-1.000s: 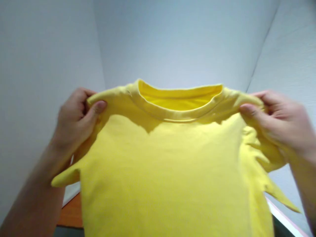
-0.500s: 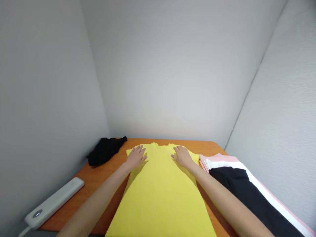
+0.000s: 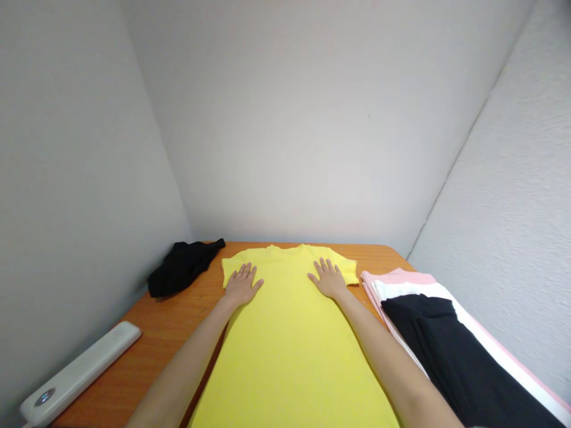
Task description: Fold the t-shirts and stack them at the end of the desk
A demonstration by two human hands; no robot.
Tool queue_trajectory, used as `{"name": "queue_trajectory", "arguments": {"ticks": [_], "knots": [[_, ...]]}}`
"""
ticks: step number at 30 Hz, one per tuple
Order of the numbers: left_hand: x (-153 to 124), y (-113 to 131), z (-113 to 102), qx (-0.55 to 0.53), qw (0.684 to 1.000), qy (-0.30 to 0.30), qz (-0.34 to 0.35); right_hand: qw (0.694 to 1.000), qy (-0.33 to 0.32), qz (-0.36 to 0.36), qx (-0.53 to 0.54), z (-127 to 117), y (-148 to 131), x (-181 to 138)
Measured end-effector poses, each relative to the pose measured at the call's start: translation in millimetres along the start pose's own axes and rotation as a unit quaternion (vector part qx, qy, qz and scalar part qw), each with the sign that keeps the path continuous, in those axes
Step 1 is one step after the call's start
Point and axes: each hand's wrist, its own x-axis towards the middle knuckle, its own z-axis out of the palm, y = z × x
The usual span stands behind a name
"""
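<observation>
My left hand (image 3: 242,286) and my right hand (image 3: 329,280) both lie palm down with fingers fanned, pinching nothing, on the upper part of the yellow shirt (image 3: 289,345). The shirt is spread on the counter (image 3: 165,330), under and between my hands and running back toward me between my forearms. I judge that I am at the laying-out step, pressing and smoothing the cloth flat: its front looks nearly free of creases. As I read it, a further move from here calls for even, light pressure if I slide my palms, so that the cloth does not ruck up, or for my fingertips to get under an edge if I want to lift any of it.

The shirt's long axis runs straight away from me, midway between my hands. Its neckline (image 3: 286,248) points to the far wall (image 3: 285,131), just beyond my fingertips; the hem end is on my side, and its edge is out of view. One short sleeve reaches out past each hand, across that axis.

Left of my left hand, well apart from it, a black cloth (image 3: 185,267) lies crumpled, and nearer to me is a long white device (image 3: 84,371). Right of my right hand, a black garment (image 3: 464,356) lies over white cloth (image 3: 410,289) and pink cloth (image 3: 410,276), close beside the right sleeve.
</observation>
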Motion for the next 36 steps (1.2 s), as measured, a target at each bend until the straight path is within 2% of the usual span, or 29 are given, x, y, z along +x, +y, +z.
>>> {"name": "queue_trajectory", "arguments": {"ticks": [9, 19, 25, 28, 31, 34, 36], "knots": [[25, -7, 4, 0.013, 1.0, 0.023, -0.016, 0.999, 0.035, -0.008, -0.005, 11, -2, 36], [27, -8, 10, 0.028, 0.999, 0.04, -0.011, 0.999, 0.037, -0.007, -0.021, 13, -3, 34], [22, 2, -4, 0.044, 0.998, 0.044, -0.023, 0.999, 0.028, -0.005, -0.046, -8, -10, 23], [15, 21, -19, 0.057, 0.996, 0.062, -0.01, 0.997, 0.043, -0.025, -0.055, -27, -29, 11], [-4, 47, -30, 0.061, 0.994, 0.081, 0.031, 0.995, 0.056, -0.059, -0.053, -36, -60, -16], [-39, 65, -32, 0.042, 0.994, 0.077, 0.071, 0.994, 0.054, -0.1, 0.008, -32, -89, -63], [-69, 66, -29, 0.011, 0.994, 0.056, 0.095, 0.989, 0.041, -0.132, 0.058, -27, -98, -103]]}}
